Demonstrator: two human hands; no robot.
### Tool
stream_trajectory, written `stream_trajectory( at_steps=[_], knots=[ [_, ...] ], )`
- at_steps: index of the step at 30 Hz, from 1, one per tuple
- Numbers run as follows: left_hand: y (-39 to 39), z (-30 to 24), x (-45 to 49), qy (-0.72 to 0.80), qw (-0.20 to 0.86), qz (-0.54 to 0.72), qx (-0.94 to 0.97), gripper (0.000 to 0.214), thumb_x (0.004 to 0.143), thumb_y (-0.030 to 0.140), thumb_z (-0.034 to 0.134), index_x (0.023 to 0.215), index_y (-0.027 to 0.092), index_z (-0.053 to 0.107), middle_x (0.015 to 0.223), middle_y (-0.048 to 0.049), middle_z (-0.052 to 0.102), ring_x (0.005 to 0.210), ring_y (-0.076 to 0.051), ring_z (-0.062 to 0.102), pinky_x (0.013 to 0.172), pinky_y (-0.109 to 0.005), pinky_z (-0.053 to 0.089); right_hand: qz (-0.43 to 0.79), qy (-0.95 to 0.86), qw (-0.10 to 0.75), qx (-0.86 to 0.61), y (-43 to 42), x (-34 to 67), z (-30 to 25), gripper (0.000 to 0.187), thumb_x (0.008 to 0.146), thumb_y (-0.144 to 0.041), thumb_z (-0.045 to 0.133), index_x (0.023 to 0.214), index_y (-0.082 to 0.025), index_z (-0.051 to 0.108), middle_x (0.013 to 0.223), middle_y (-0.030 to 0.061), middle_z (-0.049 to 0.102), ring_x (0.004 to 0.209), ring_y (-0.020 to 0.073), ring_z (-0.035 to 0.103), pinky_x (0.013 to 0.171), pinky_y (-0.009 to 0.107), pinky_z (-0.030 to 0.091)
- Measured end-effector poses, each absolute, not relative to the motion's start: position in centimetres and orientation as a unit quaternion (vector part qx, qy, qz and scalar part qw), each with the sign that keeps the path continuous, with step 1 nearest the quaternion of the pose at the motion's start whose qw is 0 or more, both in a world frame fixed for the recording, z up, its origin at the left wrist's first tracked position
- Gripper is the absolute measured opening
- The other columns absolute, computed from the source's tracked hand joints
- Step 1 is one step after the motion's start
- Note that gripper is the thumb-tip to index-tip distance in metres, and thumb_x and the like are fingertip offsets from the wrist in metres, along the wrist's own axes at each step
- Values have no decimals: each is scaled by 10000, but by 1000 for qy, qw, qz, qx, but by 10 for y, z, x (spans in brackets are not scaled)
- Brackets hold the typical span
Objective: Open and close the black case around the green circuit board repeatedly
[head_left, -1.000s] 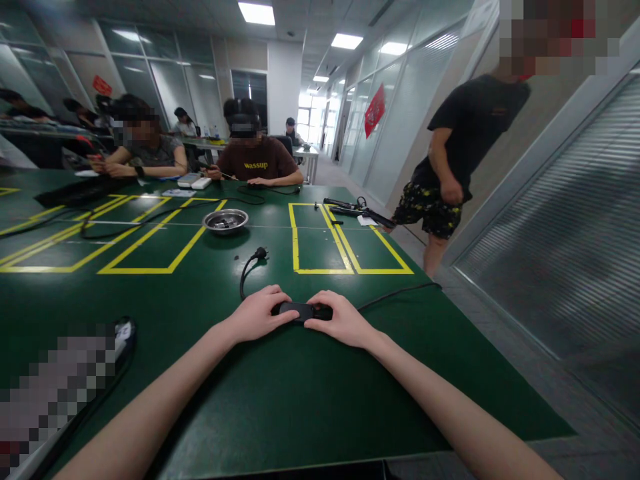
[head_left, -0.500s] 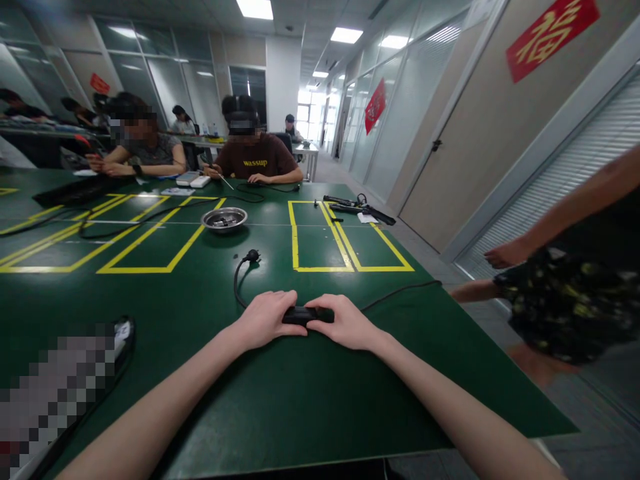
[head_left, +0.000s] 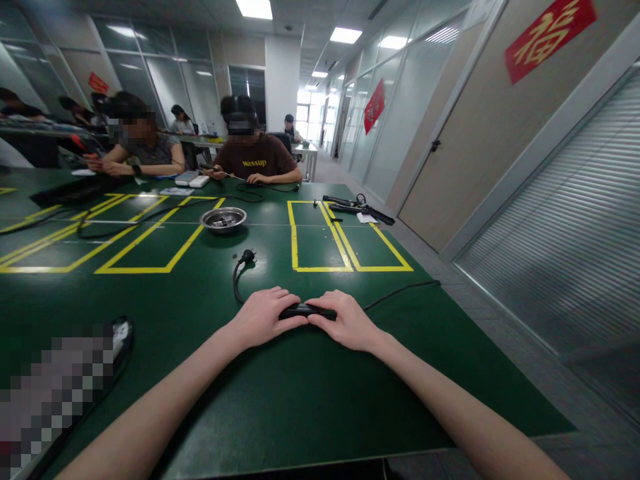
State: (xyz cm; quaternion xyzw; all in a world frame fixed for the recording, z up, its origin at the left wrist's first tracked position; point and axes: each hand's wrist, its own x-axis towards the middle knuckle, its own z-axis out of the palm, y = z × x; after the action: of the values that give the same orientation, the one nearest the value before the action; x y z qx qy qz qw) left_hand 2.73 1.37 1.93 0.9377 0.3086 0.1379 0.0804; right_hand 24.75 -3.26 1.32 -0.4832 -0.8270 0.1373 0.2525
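Head view, the only one: left hand (head_left: 265,317) and right hand (head_left: 345,319) both have a narrow grip on one black elongated part (head_left: 306,310), fingers over the top and far side, thumbs along the near side. Part is roughly level, low over the green table (head_left: 310,393), between the two hands; both ends are covered, can't tell if it touches the surface. Black plug (head_left: 247,257) lies beyond the left hand, its short cord (head_left: 235,280) running back behind that hand; joint hidden. Thin dark cable (head_left: 403,289) goes from behind the right hand toward the right table edge. Farther out: metal bowl (head_left: 225,231) with small pieces inside, yellow tape outlines (head_left: 323,270), black rod-like items (head_left: 370,211) by a white paper (head_left: 367,219). Co-worker in brown shirt (head_left: 273,159) sits across.
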Motion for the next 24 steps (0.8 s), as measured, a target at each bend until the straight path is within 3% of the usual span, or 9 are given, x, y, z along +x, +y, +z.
stream_trajectory(
  at_steps=[1, 3, 6, 9, 13, 17, 24],
  knots=[
    [10, 20, 30, 300, 70, 149, 940, 414, 959, 543, 570, 1190, 203, 617, 1057, -73, 702, 930, -237, 657, 776, -316, 475, 126, -824, 255, -490, -33, 247, 13, 197, 946, -312, 630, 1047, -208, 765, 911, 70, 760, 799, 214, 640, 753, 342, 439],
    [5, 20, 35, 291, 49, 154, 943, 599, 842, 607, 694, 1245, 181, 570, 1127, -98, 690, 993, -274, 659, 829, -358, 503, 115, -815, 261, -505, -32, 245, 12, 225, 979, -317, 576, 1045, -205, 759, 896, 70, 760, 791, 216, 639, 751, 343, 430],
    [2, 14, 42, 318, 23, 128, 939, 420, 901, 549, 665, 1043, 162, 590, 990, -89, 698, 901, -269, 678, 783, -363, 514, 130, -807, 254, -517, -31, 243, 9, 261, 1018, -295, 493, 993, -213, 740, 893, 50, 759, 794, 211, 644, 742, 330, 421],
    [6, 6, 44, 300, 17, 109, 948, 422, 940, 596, 584, 955, 174, 562, 885, -66, 685, 820, -258, 681, 761, -361, 513, 137, -807, 234, -525, -32, 240, 8, 242, 1032, -258, 443, 996, -213, 678, 846, 29, 731, 752, 198, 638, 701, 311, 414],
    [11, 0, 41, 287, 15, 103, 952, 433, 962, 611, 529, 941, 179, 540, 864, -53, 658, 813, -249, 669, 748, -349, 512, 72, -842, 241, -478, -34, 241, 11, 102, 989, -252, 521, 1015, -195, 602, 927, 68, 692, 820, 216, 626, 736, 328, 458],
    [10, 2, 40, 293, -12, 88, 952, 424, 971, 594, 523, 981, 171, 544, 991, -87, 631, 919, -263, 650, 751, -347, 516, 71, -905, 236, -347, -34, 247, 13, 156, 949, -274, 615, 1080, -189, 611, 1120, 115, 673, 1004, 241, 622, 863, 365, 509],
    [4, 10, 38, 306, 31, 95, 947, 365, 931, 519, 617, 1042, 177, 557, 1013, -78, 625, 921, -257, 624, 811, -375, 499, 90, -901, 253, -340, -28, 251, 3, 57, 924, -225, 641, 973, -198, 630, 1097, 105, 675, 990, 223, 644, 852, 351, 532]
  ],
)
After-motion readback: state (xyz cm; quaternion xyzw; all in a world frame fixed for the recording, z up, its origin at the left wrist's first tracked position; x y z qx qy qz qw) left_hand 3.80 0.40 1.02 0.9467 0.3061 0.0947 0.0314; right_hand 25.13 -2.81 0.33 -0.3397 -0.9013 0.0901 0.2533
